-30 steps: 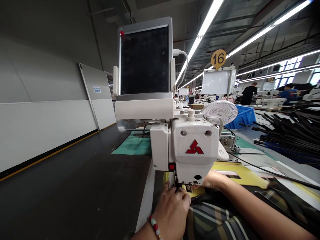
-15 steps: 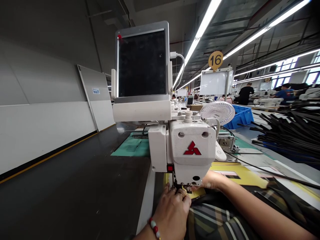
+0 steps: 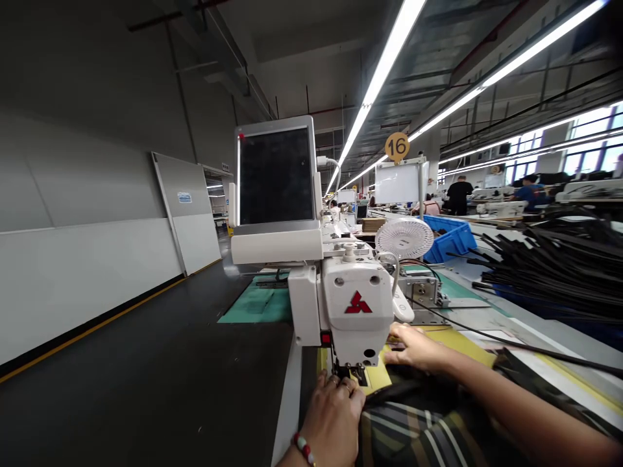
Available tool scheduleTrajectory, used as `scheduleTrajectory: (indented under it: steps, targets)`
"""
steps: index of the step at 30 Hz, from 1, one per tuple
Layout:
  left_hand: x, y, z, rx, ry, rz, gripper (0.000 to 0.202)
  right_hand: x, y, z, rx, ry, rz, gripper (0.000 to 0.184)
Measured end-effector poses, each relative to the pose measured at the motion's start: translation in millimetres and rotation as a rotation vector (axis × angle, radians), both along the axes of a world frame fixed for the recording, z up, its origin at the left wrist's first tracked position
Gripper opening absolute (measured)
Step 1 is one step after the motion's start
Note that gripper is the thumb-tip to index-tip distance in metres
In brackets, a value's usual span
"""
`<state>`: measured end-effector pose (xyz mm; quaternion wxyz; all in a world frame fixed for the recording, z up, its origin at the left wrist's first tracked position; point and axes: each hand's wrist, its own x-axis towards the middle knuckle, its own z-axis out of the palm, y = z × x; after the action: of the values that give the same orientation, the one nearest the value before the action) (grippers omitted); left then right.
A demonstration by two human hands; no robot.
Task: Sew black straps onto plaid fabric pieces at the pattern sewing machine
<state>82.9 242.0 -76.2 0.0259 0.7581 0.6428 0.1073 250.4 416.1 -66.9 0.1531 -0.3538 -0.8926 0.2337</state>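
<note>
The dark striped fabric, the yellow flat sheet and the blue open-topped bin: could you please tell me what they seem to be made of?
Dark striped fabric: probably woven, matte; its stripes bend with the folds.
Yellow flat sheet: perhaps plastic or coated card, smooth, clean-edged.
Blue open-topped bin: likely moulded plastic, smooth, evenly coloured, stiff walls.

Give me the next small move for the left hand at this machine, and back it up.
I'd probably ease the left hand back slightly: its fingertips look very close to the metal parts beneath the white machine head, whereas the right hand is off to the side, by the yellow sheet.
</note>
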Motion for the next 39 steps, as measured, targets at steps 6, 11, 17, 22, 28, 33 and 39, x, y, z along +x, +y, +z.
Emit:
scheduleTrajectory:
  steps: [6, 11, 17, 22, 28, 33, 39]
  targets:
    - [-5.5, -8.5, -6.0, 0.076, 0.023, 0.05, 0.037, 71.1, -18.8, -1.2, -0.007, -0.16, 0.044, 0.026]
    - [-34.2, -29.2, 8.9, 0.16, 0.038, 0.082, 0.026, 73.2, -57.5, 6.4, 0.008, -0.089, 0.046, 0.017]
    - [-46.7, -38.7, 61.2, -0.028, 0.106, 0.135, 0.02, 59.5, -81.0, 17.4, -0.157, -0.091, 0.07, 0.02]
    - [-56.3, -37.4, 74.0, -0.206, 0.06, 0.113, 0.035, 56.6, -77.4, 21.1, -0.202, -0.162, 0.139, 0.027]
    - [-85.2, -36.5, 65.1, -0.226, 0.033, 0.241, 0.044, 40.4, -77.3, 17.0, -0.021, -0.145, 0.163, 0.043]
    - [-72.3, -47.6, 40.1, -0.165, -0.085, 0.237, 0.044, 25.6, -87.4, 10.4, 0.258, -0.11, 0.292, 0.037]
    - [-54.2, -54.9, 7.6, 0.056, -0.249, 0.248, 0.024, 16.1, -94.4, -13.0, 0.303, 0.044, 0.213, 0.031]
